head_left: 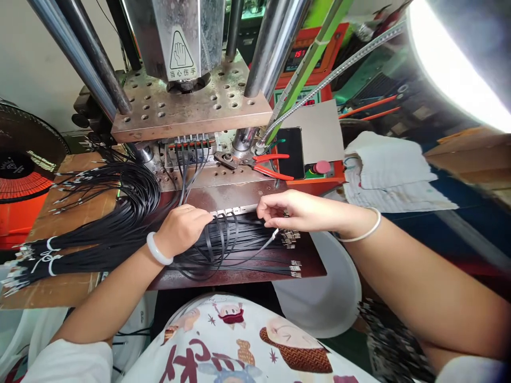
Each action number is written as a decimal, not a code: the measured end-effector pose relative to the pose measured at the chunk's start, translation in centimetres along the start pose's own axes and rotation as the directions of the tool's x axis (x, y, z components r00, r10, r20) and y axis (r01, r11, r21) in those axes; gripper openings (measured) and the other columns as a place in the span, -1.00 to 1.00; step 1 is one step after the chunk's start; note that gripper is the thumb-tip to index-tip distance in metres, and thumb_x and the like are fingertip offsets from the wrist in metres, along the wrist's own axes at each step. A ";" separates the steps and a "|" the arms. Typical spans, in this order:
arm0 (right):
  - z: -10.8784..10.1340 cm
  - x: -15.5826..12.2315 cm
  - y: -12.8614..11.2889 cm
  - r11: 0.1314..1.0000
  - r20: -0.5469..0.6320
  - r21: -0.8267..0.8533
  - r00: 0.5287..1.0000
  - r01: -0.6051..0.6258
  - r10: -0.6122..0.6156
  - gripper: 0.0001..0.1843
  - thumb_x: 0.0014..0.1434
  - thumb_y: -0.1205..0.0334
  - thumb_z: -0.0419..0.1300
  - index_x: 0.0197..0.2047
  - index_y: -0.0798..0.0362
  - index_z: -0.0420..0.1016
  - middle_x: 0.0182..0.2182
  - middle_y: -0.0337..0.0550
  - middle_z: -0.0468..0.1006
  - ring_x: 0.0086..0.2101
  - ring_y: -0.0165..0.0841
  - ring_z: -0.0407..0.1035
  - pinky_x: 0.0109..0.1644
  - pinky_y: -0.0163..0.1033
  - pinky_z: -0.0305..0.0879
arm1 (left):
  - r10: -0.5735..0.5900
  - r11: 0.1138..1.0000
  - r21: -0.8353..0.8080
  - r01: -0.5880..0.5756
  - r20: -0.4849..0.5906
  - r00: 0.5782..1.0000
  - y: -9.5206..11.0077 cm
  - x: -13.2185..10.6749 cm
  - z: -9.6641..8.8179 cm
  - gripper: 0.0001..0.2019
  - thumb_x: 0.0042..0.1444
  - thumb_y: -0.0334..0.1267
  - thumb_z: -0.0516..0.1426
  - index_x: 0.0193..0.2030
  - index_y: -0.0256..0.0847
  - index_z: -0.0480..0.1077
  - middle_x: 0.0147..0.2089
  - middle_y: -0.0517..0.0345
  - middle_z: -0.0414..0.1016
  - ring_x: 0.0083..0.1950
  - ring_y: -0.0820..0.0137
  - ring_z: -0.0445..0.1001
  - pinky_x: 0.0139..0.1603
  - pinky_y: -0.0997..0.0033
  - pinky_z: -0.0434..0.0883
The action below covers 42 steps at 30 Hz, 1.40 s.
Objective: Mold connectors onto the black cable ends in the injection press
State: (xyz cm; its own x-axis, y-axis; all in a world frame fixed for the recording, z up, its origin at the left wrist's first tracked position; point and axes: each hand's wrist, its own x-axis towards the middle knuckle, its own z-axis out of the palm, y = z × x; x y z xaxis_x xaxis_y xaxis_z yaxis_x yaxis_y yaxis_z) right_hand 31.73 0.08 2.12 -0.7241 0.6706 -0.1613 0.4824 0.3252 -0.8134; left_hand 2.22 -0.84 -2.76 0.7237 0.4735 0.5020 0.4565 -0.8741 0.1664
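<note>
My left hand [184, 227] rests curled on a fan of black flat cables [223, 247] on the dark work plate, its fingertips pressed at a row of metal connectors [233, 211] along the plate's back edge. My right hand [293, 210] hovers just right of that row, fingers pinched together near a cable whose metal plug [274, 234] points up toward it. More plug ends [291, 239] lie under the right wrist. Behind stands the moulding press [187, 101] with several cables seated in its lower mould [191, 146].
A large bundle of black cables [99, 223], tied with white bands, lies on the wooden board at left. Red-handled cutters [265, 164] and a red push button [321, 167] sit behind the plate. White cloth [389, 170] at right, a fan [24, 165] at far left.
</note>
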 end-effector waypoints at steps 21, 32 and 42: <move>2.6 -0.2 -0.4 0.351 -0.358 -0.861 0.928 -0.369 0.098 -0.88 0.11 0.46 0.11 -0.37 0.23 0.48 -0.45 0.15 0.53 -0.41 -0.14 0.44 -0.48 -0.20 0.05 | -0.717 0.686 -0.637 0.351 -0.674 0.179 -10.0 -7.3 -10.4 -0.81 -0.23 -0.34 0.24 -0.43 0.08 0.51 -0.58 0.47 0.46 -0.52 0.48 0.41 -0.57 0.42 0.38; 4.4 3.1 2.2 0.838 -0.370 -0.511 0.831 0.193 -0.417 -0.81 0.20 0.40 0.04 -0.24 0.08 0.48 -0.27 -0.05 0.61 -0.23 -0.28 0.48 -0.11 -0.18 0.42 | -0.809 0.575 -0.738 0.354 -0.576 0.113 -11.0 -8.4 -9.9 -0.81 -0.31 -0.29 0.21 -0.43 -0.16 0.45 -0.64 0.35 0.40 -0.63 0.47 0.35 -0.68 0.47 0.31; 4.4 3.1 1.6 0.787 -0.290 -0.603 0.882 0.132 -0.370 -0.83 0.23 0.39 0.03 -0.27 0.06 0.44 -0.31 -0.01 0.53 -0.28 -0.25 0.39 -0.18 -0.15 0.32 | -0.807 0.590 -0.771 0.240 -0.564 0.173 -9.3 -7.3 -10.0 -0.74 -0.33 -0.40 0.17 -0.37 -0.36 0.45 -0.60 0.18 0.44 -0.59 0.40 0.39 -0.66 0.47 0.32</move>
State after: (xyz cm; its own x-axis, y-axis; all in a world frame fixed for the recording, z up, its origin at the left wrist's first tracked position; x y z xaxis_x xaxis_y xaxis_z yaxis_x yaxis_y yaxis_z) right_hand 28.10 -0.28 -2.08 -0.6744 0.6649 0.3210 0.5815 0.7463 -0.3240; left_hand -12.53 2.70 0.53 -0.5353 0.7261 0.4315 0.0446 -0.4858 0.8729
